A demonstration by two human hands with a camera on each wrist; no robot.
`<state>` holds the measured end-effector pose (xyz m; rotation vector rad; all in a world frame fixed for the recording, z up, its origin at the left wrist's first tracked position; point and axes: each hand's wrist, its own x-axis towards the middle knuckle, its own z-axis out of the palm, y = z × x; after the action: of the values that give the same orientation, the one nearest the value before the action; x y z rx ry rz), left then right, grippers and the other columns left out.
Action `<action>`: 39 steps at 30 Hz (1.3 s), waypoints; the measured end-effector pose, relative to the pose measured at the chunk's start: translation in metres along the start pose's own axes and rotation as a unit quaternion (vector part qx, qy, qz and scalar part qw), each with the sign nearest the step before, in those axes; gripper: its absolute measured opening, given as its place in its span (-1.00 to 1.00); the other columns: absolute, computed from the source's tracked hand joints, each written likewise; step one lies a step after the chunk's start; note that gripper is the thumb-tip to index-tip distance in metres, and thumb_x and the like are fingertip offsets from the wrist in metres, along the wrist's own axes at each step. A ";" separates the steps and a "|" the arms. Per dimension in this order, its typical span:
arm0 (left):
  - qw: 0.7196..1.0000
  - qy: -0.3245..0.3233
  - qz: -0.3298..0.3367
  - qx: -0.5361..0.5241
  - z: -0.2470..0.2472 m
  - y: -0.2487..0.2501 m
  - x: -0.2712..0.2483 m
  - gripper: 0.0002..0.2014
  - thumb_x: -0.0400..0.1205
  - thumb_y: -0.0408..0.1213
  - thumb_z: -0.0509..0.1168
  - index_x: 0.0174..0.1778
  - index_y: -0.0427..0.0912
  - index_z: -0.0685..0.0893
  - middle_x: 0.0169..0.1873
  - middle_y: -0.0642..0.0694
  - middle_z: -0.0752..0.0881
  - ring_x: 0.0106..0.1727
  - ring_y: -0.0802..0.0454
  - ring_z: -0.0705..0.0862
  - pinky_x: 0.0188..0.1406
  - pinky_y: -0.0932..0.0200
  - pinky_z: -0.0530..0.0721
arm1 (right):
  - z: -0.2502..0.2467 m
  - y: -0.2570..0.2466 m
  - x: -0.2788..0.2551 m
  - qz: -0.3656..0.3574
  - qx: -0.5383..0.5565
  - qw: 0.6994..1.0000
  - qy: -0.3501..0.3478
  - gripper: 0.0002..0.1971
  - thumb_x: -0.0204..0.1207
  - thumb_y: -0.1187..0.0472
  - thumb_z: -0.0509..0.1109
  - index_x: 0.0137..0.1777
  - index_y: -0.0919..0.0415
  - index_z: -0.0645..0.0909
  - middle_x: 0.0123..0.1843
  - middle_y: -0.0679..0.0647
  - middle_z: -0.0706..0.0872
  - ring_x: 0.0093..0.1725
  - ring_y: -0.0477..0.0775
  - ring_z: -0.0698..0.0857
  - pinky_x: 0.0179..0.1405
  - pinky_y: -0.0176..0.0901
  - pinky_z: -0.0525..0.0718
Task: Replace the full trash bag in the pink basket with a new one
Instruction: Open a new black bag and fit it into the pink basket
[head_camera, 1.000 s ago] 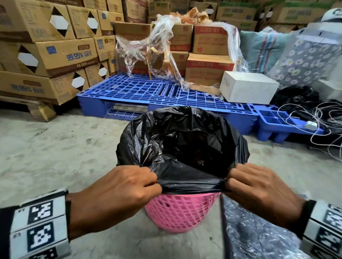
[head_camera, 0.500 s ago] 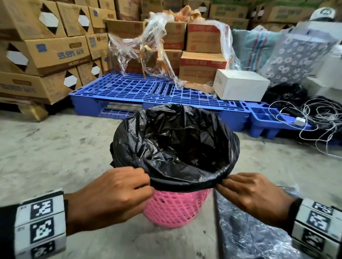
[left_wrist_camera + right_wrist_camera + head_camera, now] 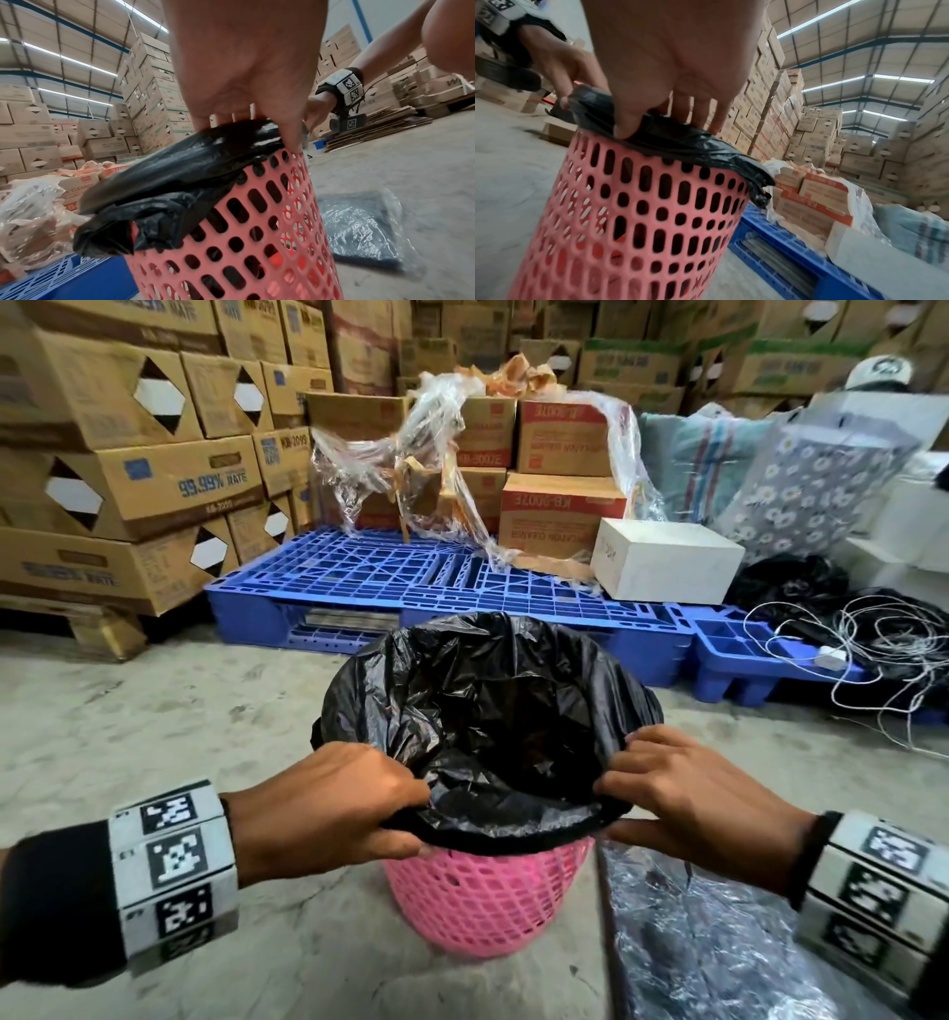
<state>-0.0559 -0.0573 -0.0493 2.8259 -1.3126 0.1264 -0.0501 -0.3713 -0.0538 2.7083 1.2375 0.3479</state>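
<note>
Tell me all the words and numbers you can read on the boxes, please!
"99.99% RATE" on the brown carton at the left.
"KB-2099" on the small carton beside it.
"CLEANER" on a red-topped box in the left wrist view.
Red-topped box on the blue pallet: print upside down, roughly "KB-3002E", not sure.
White box: handwriting too small to read.
Far cartons: blurred.

a second ago both hands bunch the black bag point(image 3: 493, 711) in fists at the near rim of the pink basket point(image 3: 482, 896). now the bag's edge is folded further down over that rim, and the left hand point(image 3: 328, 809) and right hand point(image 3: 683, 793) sit wider apart on it. the right hand's fingers point(image 3: 647, 739) are more spread, hooked over the fold.
</note>
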 end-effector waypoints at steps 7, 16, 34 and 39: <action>0.991 -0.073 0.089 -0.064 -0.015 0.018 -0.023 -0.64 0.57 0.28 0.13 -0.22 0.04 0.48 -0.35 0.03 0.60 -0.32 0.03 0.56 -0.35 0.04 0.59 | -0.032 -0.024 -0.018 -0.063 0.094 0.985 -0.126 -0.57 0.55 -0.35 0.14 -0.15 -0.04 0.63 -0.25 -0.17 0.65 -0.18 -0.03 0.65 0.07 -0.24 0.51; 0.980 -0.037 -0.168 -0.100 -0.006 -0.046 0.004 -0.27 0.46 0.44 -0.28 0.56 0.28 0.07 0.67 0.06 0.04 0.64 0.22 -0.12 0.55 0.17 -0.12 | -0.071 -0.012 0.080 -0.022 0.126 0.963 -0.235 -0.29 0.40 -0.42 0.20 0.50 -0.11 0.37 0.46 -0.09 0.58 0.39 -0.07 0.57 0.37 -0.10 0.56; 0.966 -0.050 -0.200 -0.158 0.019 -0.053 0.007 -0.29 0.41 0.40 -0.36 0.55 0.38 -0.10 0.66 0.15 -0.15 0.59 0.32 -0.36 0.53 0.21 -0.48 | 0.179 -0.071 0.159 -0.014 0.034 0.901 -0.432 -0.07 0.50 -0.27 0.30 0.40 -0.41 -0.51 0.72 0.19 -0.21 0.66 0.44 -0.07 0.38 0.70 0.10; 0.966 -0.043 -0.197 -0.161 0.020 -0.052 0.008 -0.29 0.43 0.39 -0.34 0.55 0.36 -0.05 0.66 0.18 -0.08 0.60 0.33 -0.32 0.49 0.25 -0.48 | 0.181 -0.078 0.161 -0.005 0.088 0.883 -0.461 -0.29 0.67 0.05 0.22 0.67 0.03 -0.14 0.72 0.25 -0.21 0.66 0.42 -0.16 0.55 0.48 -0.02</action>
<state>-0.0101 -0.0306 -0.0674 2.7586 -0.6758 -0.2019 0.0433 -0.2046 -0.2214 2.4188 0.9790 -0.9910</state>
